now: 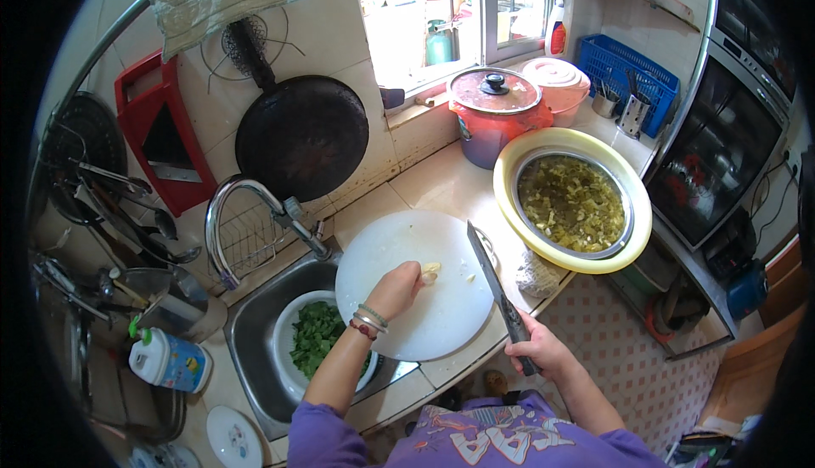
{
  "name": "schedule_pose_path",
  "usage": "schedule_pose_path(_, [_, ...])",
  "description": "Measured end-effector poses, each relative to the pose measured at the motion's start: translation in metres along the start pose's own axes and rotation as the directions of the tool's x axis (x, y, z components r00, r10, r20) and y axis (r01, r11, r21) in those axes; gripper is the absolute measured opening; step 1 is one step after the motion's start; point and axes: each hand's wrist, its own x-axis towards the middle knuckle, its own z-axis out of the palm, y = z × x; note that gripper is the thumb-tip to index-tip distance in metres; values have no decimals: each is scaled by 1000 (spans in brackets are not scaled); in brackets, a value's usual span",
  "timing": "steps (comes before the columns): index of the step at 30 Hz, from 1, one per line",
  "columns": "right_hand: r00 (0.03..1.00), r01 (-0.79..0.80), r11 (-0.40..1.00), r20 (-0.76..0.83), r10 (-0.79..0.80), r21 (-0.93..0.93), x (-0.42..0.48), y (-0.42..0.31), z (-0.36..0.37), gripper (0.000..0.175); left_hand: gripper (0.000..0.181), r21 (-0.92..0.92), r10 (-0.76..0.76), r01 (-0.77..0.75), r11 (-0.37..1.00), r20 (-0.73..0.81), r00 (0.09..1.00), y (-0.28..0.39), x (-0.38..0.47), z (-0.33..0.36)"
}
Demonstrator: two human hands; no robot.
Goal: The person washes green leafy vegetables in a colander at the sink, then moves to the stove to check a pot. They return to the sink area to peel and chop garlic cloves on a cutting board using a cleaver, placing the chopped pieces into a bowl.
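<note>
My left hand (400,288) is over a round white cutting board (407,334), its fingertips on small pale yellowish pieces (431,271) that look like garlic or ginger. A smaller piece (470,278) lies to their right. My right hand (541,347) grips the dark handle of a kitchen knife (489,271), whose blade points away from me above the board's right edge. The board overhangs the sink's right side. In the sink, a white basket (284,331) holds chopped green leaves (318,334).
A yellow basin (640,213) around a metal bowl of chopped greens in liquid stands at the right, near a lidded pot (487,140). The faucet (216,232) arches over the steel sink (245,347). A plate (234,437) and a white jug (169,360) are at the left.
</note>
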Motion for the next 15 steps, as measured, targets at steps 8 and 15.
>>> schedule_pose_path(8, [1000, -10, 995, 26, 7, 97, 0, 0, -4, 82, 13, 97, 21, -16, 995, -51, 998, -2, 1, 3])
schedule_pose_path(15, [999, 22, 994, 47, -27, 109, 3, 7, -11, 78, 13, 324, 253, -215, 921, -80, 964, 24, 32, 44])
